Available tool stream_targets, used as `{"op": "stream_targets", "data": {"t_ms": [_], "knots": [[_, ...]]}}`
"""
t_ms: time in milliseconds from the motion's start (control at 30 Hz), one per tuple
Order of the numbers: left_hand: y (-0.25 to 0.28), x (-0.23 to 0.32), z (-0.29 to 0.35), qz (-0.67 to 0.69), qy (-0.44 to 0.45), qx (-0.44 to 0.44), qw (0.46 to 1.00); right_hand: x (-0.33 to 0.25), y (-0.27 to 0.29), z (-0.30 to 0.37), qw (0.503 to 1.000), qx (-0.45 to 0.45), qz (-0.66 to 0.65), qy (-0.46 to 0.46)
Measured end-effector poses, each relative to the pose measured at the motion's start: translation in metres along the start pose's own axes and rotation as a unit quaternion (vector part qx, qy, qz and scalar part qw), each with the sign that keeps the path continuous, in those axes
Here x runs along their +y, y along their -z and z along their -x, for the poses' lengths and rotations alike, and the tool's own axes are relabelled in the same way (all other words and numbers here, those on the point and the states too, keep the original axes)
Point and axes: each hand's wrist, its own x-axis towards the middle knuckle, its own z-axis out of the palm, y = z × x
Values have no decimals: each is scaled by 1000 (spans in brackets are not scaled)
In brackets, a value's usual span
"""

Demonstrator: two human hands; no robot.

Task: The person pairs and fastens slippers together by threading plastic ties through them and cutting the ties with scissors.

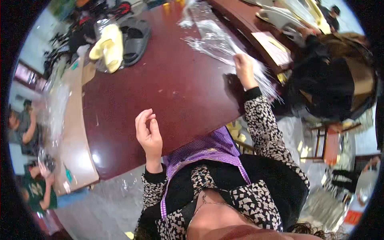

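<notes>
Head view: nearest you, your purple checked apron point(208, 151) sits at the near edge of the dark red tabletop point(172, 96). Your left hand point(149, 131) hovers over the tabletop by that edge, fingers loosely curled, thumb a little apart. Your right hand point(245, 70) is farther out, close to the right edge, its fingers drawn together at the clear plastic point(214, 40); you cannot tell whether they pinch it. That plastic stretches along the right edge, long axis slanting from the far edge, its blurred end pointing toward the near right corner. Toward the far left corner, yellow slippers point(111, 46) lie beside a dark grey slipper point(137, 42)
</notes>
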Motion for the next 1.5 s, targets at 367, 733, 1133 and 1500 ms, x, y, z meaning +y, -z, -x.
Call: {"op": "stream_targets", "data": {"t_ms": [367, 733, 1133, 1500], "knots": [[-23, -24, 15, 0, 20, -4, 1000, -4, 53, 22, 954, -20, 207, 215], [-34, -37, 14, -1, 24, -34, 999, 11, 54, 13, 948, -10, 303, 101], [-36, -41, 11, -21, 62, -51, 997, 10, 52, -30, 931, -42, 340, 124], [-41, -50, 9, -44, 67, -46, 996, 8, 17, -30, 944, -21, 285, 163]]}}
